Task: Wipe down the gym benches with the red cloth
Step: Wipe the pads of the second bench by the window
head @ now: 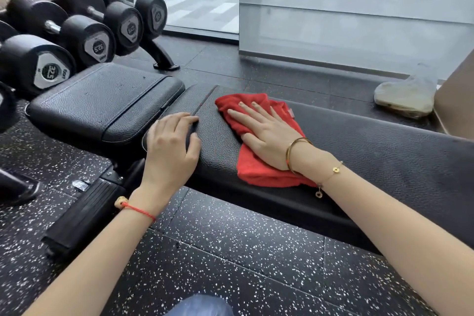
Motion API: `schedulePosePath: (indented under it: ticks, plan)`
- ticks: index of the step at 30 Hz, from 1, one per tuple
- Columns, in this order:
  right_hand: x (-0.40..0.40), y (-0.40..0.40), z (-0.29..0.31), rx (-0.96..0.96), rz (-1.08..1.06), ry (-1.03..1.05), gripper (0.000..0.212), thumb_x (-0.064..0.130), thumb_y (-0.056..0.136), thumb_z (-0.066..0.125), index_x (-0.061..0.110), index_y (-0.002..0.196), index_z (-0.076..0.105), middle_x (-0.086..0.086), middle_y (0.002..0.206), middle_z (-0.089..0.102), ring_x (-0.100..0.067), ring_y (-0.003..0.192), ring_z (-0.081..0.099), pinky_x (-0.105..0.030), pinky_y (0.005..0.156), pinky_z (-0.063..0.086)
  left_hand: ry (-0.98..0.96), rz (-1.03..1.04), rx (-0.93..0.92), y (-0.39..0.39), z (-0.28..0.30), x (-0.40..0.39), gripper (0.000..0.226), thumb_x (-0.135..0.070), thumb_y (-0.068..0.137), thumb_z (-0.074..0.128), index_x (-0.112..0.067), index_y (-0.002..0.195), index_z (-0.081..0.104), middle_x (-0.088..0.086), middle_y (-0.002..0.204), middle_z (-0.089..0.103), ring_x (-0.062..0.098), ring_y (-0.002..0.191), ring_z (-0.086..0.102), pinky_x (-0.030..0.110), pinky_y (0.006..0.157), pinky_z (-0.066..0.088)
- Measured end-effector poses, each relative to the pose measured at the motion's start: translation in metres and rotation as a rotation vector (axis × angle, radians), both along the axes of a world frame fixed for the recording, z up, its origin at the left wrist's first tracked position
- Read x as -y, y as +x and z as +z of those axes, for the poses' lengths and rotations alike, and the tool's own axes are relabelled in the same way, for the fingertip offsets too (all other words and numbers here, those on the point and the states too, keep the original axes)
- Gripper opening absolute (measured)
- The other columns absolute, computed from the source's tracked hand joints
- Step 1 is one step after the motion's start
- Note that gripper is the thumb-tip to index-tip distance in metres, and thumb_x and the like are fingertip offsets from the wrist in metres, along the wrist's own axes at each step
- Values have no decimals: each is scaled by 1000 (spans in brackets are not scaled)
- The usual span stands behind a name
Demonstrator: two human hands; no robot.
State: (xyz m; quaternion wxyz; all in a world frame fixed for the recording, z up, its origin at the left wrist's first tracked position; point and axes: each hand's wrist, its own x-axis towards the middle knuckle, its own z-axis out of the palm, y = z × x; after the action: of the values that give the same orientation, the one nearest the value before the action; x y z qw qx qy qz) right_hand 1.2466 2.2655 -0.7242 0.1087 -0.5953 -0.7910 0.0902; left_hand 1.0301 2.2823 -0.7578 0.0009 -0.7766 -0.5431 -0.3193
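A black padded gym bench (pixel 372 151) runs from the middle of the view to the right edge, with its separate seat pad (pixel 102 102) at the left. The red cloth (pixel 256 161) lies crumpled on the long pad near its left end. My right hand (pixel 266 133) presses flat on the cloth with straight, spread fingers. My left hand (pixel 171 146) rests on the left end of the long pad, its fingers curled over the edge by the gap between the two pads.
A rack of black dumbbells (pixel 84 33) stands at the left, close behind the seat pad. The bench frame and foot (pixel 82 215) reach toward me over speckled rubber floor. A pale stone-like object (pixel 407 95) lies on the floor behind the bench, by a glass wall.
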Motion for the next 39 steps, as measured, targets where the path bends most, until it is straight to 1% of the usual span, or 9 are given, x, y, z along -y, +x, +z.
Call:
schedulePosePath:
  ticks: [4, 6, 11, 16, 20, 26, 30, 34, 39]
  plan:
    - [-39, -4, 4, 21, -107, -22, 55, 32, 99, 31, 34, 152, 15, 5, 162, 4, -18, 149, -2, -39, 119, -8, -8, 3, -12, 0, 1, 0, 41, -27, 89, 43, -14, 124, 61, 3, 130, 58, 24, 126, 48, 42, 112, 29]
    - [-56, -16, 6, 28, -105, -33, 55, 32, 99, 30, 33, 152, 14, 3, 162, 3, -19, 149, -2, -40, 118, -9, -22, 3, -14, 0, 2, 0, 42, -27, 89, 43, -14, 124, 61, 3, 131, 58, 23, 126, 48, 42, 112, 29]
    - [-53, -42, 5, 17, 22, -9, 57, 31, 98, 33, 33, 152, 13, 4, 162, 3, -19, 149, -3, -41, 119, -9, -40, -3, -5, -3, 8, -4, 39, -30, 88, 45, -20, 122, 61, -3, 128, 60, 20, 122, 50, 41, 107, 33]
    - [-16, -22, 2, 5, 139, 22, 59, 31, 98, 36, 35, 151, 12, 7, 161, 3, -16, 149, -4, -40, 120, -6, -47, -26, 19, -9, 17, -19, 36, -29, 88, 46, -19, 119, 63, -3, 119, 65, 20, 116, 53, 39, 102, 33]
    - [-26, -15, 4, -6, 29, -8, 58, 33, 98, 34, 37, 151, 11, 7, 161, 2, -15, 149, -5, -37, 120, -8, -80, -75, -16, -9, 21, -31, 36, -25, 88, 48, -18, 120, 62, -1, 123, 62, 21, 120, 52, 39, 106, 33]
    - [-63, -57, 6, 29, -177, -14, 59, 33, 98, 31, 29, 153, 10, 0, 162, 1, -22, 149, -5, -43, 120, -8, -133, -119, 23, -10, 24, -37, 42, -18, 87, 45, -10, 126, 59, 7, 128, 59, 26, 125, 49, 43, 111, 35]
    - [-41, -81, 4, 43, -151, 22, 62, 33, 97, 34, 28, 153, 10, -1, 162, 1, -23, 149, -3, -43, 120, -8, -140, -125, 16, -10, 23, -37, 42, -17, 87, 42, -7, 124, 60, 9, 129, 59, 28, 125, 49, 45, 110, 37]
    - [-2, -71, 1, 33, -117, 29, 63, 33, 95, 36, 32, 153, 9, 3, 162, 2, -19, 149, -3, -41, 120, -6, -145, -135, 27, -12, 22, -38, 43, -18, 86, 39, -8, 121, 60, 9, 127, 60, 28, 125, 50, 45, 110, 37]
    - [-4, -41, 3, 58, -344, -7, 61, 34, 97, 35, 33, 152, 9, 3, 162, 1, -20, 149, -2, -41, 120, -5, -130, -141, 35, -14, 20, -37, 41, -16, 85, 42, -8, 120, 60, 8, 127, 60, 27, 125, 49, 43, 110, 36]
